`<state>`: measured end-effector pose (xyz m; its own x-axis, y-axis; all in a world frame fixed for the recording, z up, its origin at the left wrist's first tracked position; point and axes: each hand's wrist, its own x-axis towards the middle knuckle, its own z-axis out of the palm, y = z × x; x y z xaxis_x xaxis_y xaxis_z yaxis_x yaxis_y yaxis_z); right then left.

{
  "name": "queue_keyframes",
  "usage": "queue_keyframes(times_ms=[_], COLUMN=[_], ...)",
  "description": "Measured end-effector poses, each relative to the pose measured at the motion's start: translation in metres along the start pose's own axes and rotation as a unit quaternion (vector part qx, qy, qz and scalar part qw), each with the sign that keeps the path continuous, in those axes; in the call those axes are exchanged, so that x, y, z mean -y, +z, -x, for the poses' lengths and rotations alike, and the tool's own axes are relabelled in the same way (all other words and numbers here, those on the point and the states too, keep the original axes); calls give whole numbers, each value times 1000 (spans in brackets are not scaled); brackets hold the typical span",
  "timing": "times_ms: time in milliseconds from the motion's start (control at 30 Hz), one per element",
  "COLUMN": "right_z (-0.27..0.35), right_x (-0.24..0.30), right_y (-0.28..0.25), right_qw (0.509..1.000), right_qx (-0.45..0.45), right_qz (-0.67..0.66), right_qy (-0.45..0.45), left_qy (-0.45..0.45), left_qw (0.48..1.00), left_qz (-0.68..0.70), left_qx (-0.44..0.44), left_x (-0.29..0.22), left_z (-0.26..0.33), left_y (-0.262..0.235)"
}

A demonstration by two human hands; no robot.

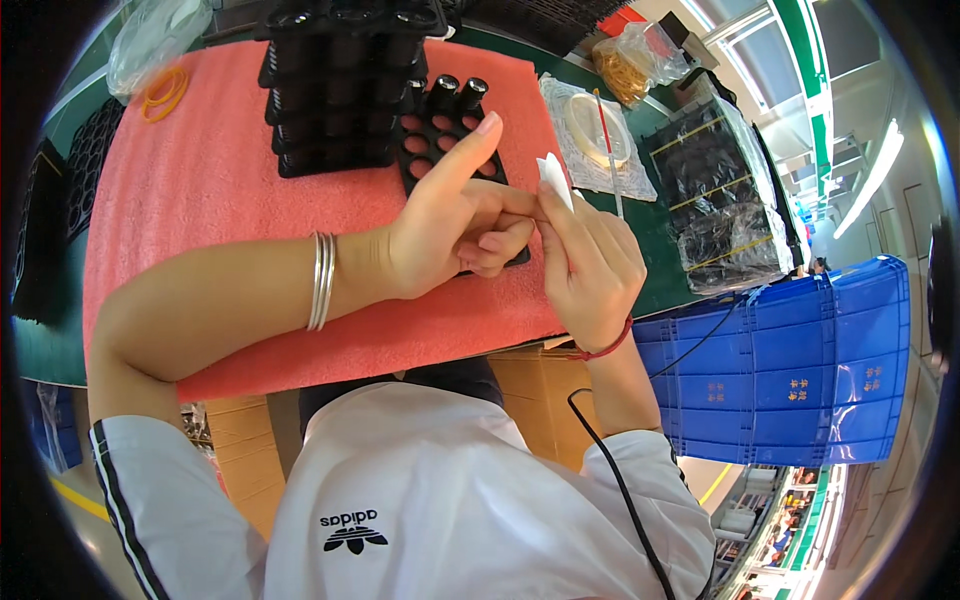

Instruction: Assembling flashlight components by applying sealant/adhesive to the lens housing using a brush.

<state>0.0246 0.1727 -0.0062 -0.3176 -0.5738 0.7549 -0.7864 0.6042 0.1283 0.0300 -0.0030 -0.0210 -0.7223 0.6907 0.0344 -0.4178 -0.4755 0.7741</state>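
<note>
My right hand (597, 262) pinches a small white slip (555, 182), paper or cloth, that sticks up between thumb and fingers. Against this pinch rests the tip of the index finger of my left hand (450, 220). That hand has its thumb raised and its other fingers loosely curled, with no object visible in it. Partly hidden behind both hands lies a black tray (432, 160) with round holes. Several shiny black cylindrical parts (443, 92) stand at its far end. The tray rests on a pink foam mat (215, 190).
Stacked black trays (335, 110) rise beyond my left hand. At the right are a cream ring-shaped roll (572, 130), a red-and-white stick (606, 135), a bag of rubber bands (625, 72), a plastic-wrapped black stack (715, 190) and blue crates (770, 370). Orange bands (165, 95) lie far left.
</note>
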Motion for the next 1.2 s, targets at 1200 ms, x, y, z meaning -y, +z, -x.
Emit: queue_keyframes(times_ms=[1200], right_z=[-3], right_x=[30], right_y=[-29], right_qw=[801], right_qx=[-32], right_qz=[-494], right_qy=[336], left_qy=[210], left_qw=[931], left_qz=[-283], left_qx=[-94], left_x=[22], left_z=[4], left_y=[18])
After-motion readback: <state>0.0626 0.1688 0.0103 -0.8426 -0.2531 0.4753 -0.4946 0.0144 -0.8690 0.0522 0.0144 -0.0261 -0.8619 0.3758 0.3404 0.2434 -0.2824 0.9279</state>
